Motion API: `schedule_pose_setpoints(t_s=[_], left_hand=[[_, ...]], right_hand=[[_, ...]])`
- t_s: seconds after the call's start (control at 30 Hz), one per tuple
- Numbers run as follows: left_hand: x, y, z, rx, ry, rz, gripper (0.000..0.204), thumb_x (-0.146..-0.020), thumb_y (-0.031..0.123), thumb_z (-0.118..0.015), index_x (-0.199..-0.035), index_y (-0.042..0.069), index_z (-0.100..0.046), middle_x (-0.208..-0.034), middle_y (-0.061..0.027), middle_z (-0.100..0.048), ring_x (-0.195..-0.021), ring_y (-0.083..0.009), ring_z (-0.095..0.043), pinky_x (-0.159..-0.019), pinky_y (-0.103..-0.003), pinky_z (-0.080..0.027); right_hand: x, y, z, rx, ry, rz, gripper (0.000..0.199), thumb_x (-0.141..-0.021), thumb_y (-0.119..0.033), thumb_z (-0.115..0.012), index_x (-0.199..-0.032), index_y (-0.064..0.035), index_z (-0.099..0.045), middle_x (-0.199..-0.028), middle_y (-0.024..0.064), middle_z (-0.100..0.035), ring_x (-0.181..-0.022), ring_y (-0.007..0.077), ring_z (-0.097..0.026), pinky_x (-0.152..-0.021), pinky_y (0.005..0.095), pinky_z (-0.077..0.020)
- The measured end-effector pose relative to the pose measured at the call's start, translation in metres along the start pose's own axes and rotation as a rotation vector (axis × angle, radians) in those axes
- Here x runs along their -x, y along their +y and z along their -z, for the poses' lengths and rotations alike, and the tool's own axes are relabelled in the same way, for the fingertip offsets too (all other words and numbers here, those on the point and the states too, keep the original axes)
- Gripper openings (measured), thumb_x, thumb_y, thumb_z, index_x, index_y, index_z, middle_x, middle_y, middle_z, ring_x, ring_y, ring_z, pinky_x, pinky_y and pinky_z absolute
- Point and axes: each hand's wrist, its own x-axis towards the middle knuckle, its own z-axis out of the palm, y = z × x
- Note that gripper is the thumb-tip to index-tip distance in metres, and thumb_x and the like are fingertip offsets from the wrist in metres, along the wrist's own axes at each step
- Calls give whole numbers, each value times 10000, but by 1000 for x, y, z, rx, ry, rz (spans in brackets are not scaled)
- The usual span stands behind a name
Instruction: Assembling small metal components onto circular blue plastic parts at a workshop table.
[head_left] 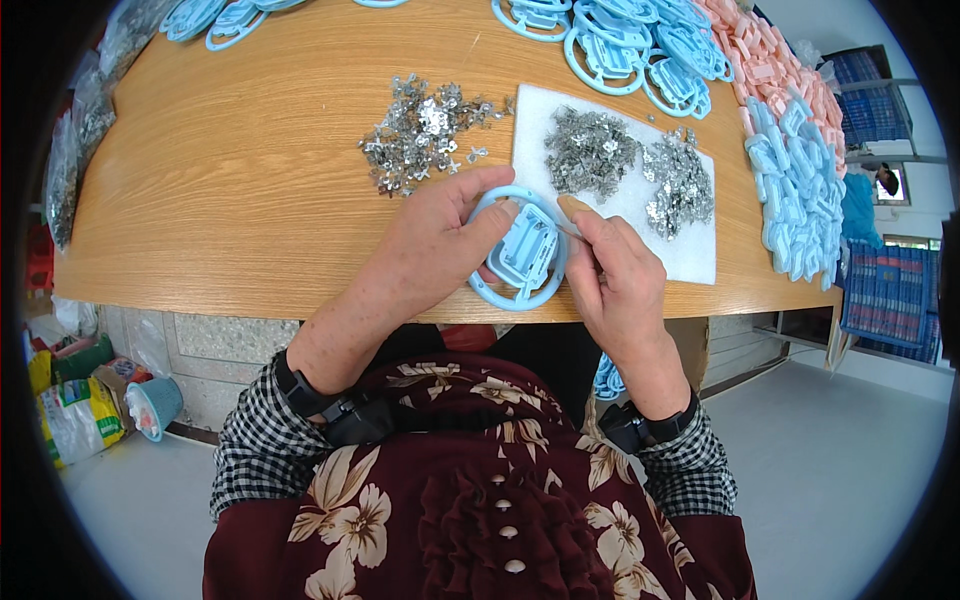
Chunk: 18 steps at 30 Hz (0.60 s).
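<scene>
My left hand [440, 235] grips a light blue plastic ring-shaped part [520, 250] by its left side, thumb on top, above the table's near edge. Inside the ring is a box-like centre with slots and small recesses. Close against the ring's right side, my right hand [615, 270] is closed in a pinch. A thin piece shows between its fingers and the ring, too small to name. A tan cover sits on a fingertip of that hand. Just beyond the hands, a white foam sheet [530, 120] bears two piles of small metal clips [590, 150].
Another heap of metal clips [420, 135] lies on the wooden table [230, 190] at left of the sheet. Similar blue ring parts [610, 55] are stacked at the back. Pink plastic pieces [765, 55] and blue plastic pieces [795, 190] are heaped along the right. Plastic bags [65, 170] stand at far left.
</scene>
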Motion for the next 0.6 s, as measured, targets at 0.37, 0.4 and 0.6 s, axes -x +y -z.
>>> schedule_pose_setpoints(t_s=[0.37, 0.4, 0.6], left_hand=[[10, 11, -2, 25, -52, 3, 431, -1028, 181, -582, -1412, -5, -520, -1172, -27, -662, -975, -79, -620, -834, -247, -520], [9, 9, -3, 4, -47, -9, 431, -1022, 178, -590, -1408, -3, -526, -1181, -32, -662, -989, -85, -620, -848, -254, -519], [10, 12, -9, -591, -21, -268, 446, -944, 149, -644, -1356, -6, -570, -1136, -106, -679, -1025, -163, -644, -894, -315, -516]], right_hand=[[-2, 9, 9, -1014, -269, -717, 335, -1048, -319, -581, -1185, -22, -653, -799, -32, -618, -639, 9, -486, -547, 164, -376], [-3, 7, 10, -1032, -281, -737, 327, -1047, -314, -584, -1185, -25, -649, -792, -34, -614, -634, 5, -479, -541, 158, -368], [1, 6, 9, -1031, -322, -739, 287, -1049, -296, -585, -1147, -33, -642, -776, -42, -600, -623, -1, -469, -524, 151, -352]])
